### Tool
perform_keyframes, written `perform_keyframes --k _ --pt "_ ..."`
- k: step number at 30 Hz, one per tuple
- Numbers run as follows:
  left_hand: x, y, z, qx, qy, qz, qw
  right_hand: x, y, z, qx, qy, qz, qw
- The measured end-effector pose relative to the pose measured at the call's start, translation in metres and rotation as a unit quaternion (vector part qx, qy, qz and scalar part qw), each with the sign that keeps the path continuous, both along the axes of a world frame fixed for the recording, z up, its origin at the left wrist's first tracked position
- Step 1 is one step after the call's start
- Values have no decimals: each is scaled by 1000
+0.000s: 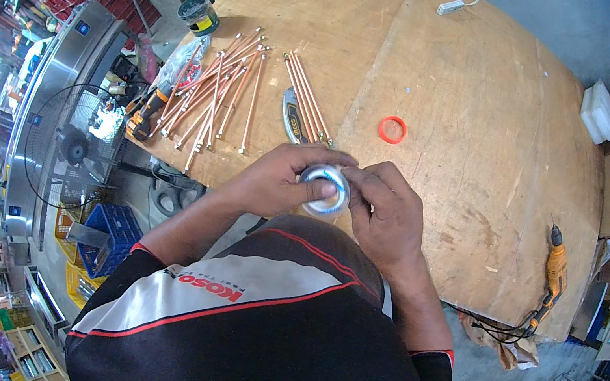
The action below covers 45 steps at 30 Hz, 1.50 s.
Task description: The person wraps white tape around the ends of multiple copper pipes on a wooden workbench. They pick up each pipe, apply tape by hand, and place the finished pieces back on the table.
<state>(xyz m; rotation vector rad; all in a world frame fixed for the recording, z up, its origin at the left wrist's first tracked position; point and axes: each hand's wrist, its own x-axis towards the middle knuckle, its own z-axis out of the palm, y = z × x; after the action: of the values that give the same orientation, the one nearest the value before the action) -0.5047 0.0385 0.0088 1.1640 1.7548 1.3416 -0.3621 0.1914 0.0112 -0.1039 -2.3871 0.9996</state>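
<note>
Both hands meet at the near edge of a plywood table (pixel 475 122), holding a small round roll of white tape (pixel 326 187) between them. My left hand (pixel 274 182) cups the roll from the left, its thumb across the middle. My right hand (pixel 385 211) grips the roll's right side with bent fingers. Just beyond the hands lie several thin copper tubes (pixel 217 93) spread in a fan, and a few more copper tubes (pixel 307 99) lie in a tight bundle.
An orange ring (pixel 392 129) lies on the table to the right of the tubes. A folding knife (pixel 294 121) sits by the bundle, a dark can (pixel 199 15) at the far left corner, an orange drill (pixel 554 270) at the right edge. A fan (pixel 76 146) stands left.
</note>
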Motion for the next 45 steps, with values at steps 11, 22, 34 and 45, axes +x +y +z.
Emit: perform_keyframes --k 11,22,34,45 --pt "-3 -12 14 115 -114 48 986 4 -2 15 -58 18 12 998" --pt "-2 -14 -10 214 -141 76 964 10 -14 12 -262 16 34 964" --pt "18 14 -36 307 -343 127 879 -12 -22 -3 -614 -1 113 781" --pt "8 2 36 45 385 71 919 -6 12 15 -278 -76 -4 958"
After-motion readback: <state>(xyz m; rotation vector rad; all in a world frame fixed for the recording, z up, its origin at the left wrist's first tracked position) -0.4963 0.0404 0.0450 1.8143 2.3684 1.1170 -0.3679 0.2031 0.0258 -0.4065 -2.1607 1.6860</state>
